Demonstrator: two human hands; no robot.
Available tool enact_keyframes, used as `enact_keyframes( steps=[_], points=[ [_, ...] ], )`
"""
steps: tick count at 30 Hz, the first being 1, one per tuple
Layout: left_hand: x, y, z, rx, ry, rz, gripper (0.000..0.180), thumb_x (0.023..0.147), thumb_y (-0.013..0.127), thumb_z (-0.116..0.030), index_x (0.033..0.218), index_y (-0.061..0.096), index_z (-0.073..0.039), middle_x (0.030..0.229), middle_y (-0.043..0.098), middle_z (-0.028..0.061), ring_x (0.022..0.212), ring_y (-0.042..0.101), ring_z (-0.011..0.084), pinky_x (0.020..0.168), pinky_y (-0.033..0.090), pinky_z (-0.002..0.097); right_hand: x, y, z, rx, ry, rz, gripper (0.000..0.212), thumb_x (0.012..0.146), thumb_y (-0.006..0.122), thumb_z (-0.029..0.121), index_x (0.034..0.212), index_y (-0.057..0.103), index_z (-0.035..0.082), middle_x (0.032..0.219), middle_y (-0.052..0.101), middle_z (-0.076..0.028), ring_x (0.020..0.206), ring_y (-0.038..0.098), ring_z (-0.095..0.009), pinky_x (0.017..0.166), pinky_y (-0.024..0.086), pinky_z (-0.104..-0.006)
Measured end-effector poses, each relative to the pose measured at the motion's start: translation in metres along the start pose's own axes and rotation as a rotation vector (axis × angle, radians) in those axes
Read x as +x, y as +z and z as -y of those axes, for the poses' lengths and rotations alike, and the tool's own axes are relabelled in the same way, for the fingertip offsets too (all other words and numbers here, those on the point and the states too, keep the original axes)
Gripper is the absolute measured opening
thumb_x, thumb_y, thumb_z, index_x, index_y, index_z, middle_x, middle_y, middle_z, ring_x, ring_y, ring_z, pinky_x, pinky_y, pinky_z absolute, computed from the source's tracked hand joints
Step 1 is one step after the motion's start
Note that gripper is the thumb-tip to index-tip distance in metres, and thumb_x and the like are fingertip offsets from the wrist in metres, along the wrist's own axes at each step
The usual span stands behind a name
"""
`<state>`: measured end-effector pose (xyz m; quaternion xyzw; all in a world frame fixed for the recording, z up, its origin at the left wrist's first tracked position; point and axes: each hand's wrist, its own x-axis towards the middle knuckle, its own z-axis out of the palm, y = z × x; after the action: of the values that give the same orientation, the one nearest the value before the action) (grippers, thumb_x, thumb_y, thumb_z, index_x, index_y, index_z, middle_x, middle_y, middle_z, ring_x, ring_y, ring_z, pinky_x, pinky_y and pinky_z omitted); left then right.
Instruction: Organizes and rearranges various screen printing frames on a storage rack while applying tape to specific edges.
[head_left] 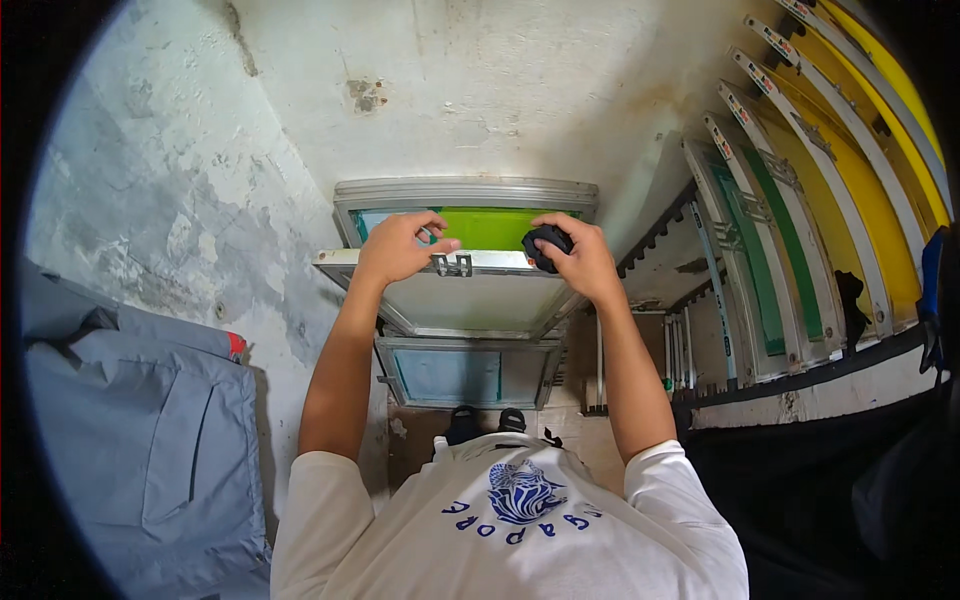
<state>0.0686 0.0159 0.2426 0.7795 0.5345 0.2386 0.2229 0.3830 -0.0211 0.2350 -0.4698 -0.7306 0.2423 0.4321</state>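
Note:
A metal-framed panel [475, 303] with a pale, screen-like middle stands tilted in front of me. On its top bar sits a small metal clip-like fitting [452, 265]. My left hand [395, 248] is by the bar's left part, thumb tip just above the fitting, with a gap between thumb and fingers and nothing visible in it. My right hand [580, 262] grips a black, rounded, ridged object [547, 247] at the bar's right part; its exact kind is unclear. Behind the panel, another metal frame [465, 187] with a green and light-blue middle leans at the wall.
Below stands a lower frame [450, 373] with a light-blue sheet. Several yellow and green framed screens [800, 190] stand in a toothed rack [815, 378] on the right. A grey jacket [150, 420] hangs at left. Dark cloth [800, 480] lies lower right. A stained wall [500, 90] rises ahead.

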Motion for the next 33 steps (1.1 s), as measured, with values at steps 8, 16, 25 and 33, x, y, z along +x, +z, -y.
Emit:
enact_keyframes(
  steps=[8,16,25,33],
  points=[
    [0.035,-0.011,0.034,0.020,-0.082,0.345,0.057,0.086,0.084,-0.043,0.128,0.071,-0.006,0.111,0.077,0.0132,0.089,0.071,0.0233,0.079,0.056,0.0348,0.018,0.020,0.009,-0.005,0.085,-0.049,0.029,0.088,0.077,0.004,0.116,0.072,0.006,0.095,0.076,-0.017,0.082,0.073,-0.025,0.077,0.056,-0.0336],
    [0.070,-0.015,0.054,0.119,-0.089,0.596,0.086,0.083,0.071,-0.071,0.132,0.068,0.000,0.122,0.073,0.0224,0.110,0.069,0.0346,0.096,0.053,0.0395,0.040,0.042,0.001,-0.040,0.098,-0.112,0.029,0.086,0.078,0.007,0.115,0.072,0.005,0.090,0.075,-0.017,0.075,0.070,-0.022,0.073,0.055,-0.0331],
    [0.080,-0.027,0.055,-0.138,0.042,0.521,0.062,0.096,0.068,-0.057,0.124,0.073,-0.003,0.115,0.075,0.0207,0.105,0.070,0.0308,0.092,0.054,0.0389,0.061,0.051,-0.006,-0.040,0.119,-0.179,0.026,0.084,0.078,0.008,0.110,0.074,0.006,0.087,0.075,-0.014,0.072,0.066,-0.019,0.072,0.054,-0.0325],
    [0.080,-0.023,0.071,-0.146,0.081,0.468,0.062,0.096,0.066,-0.061,0.119,0.074,-0.004,0.109,0.076,0.0183,0.096,0.072,0.0298,0.086,0.055,0.0390,0.062,0.054,0.001,-0.063,0.180,-0.166,0.025,0.084,0.076,0.003,0.109,0.072,0.001,0.090,0.074,-0.011,0.086,0.067,-0.015,0.083,0.054,-0.0310]
  ],
)
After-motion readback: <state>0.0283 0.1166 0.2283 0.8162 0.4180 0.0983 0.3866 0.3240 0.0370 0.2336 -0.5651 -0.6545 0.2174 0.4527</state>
